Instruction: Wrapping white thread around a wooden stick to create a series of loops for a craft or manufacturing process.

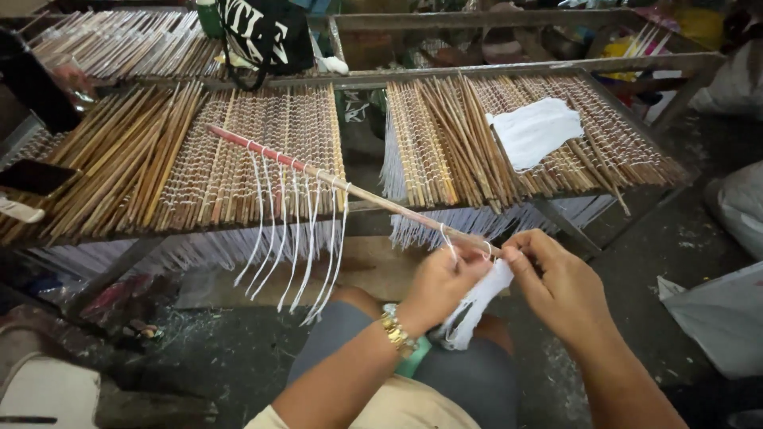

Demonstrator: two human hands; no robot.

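Observation:
A long thin wooden stick [342,184] with a red far end slants from upper left down to my hands. Several white strings [294,238] are knotted along it and hang loose. My left hand [441,284] grips the stick's near end and holds a bundle of white strings [474,306] that droops over my lap. My right hand [556,282] pinches a string at the stick's tip, beside the left hand. A gold bracelet [397,332] is on my left wrist.
Two racks of bound wooden sticks sit ahead, one at left [199,159] and one at right [477,135], with white fringes below. A white cloth [536,131] lies on the right rack. A black bag [262,36] stands behind. A dark phone [32,176] rests far left.

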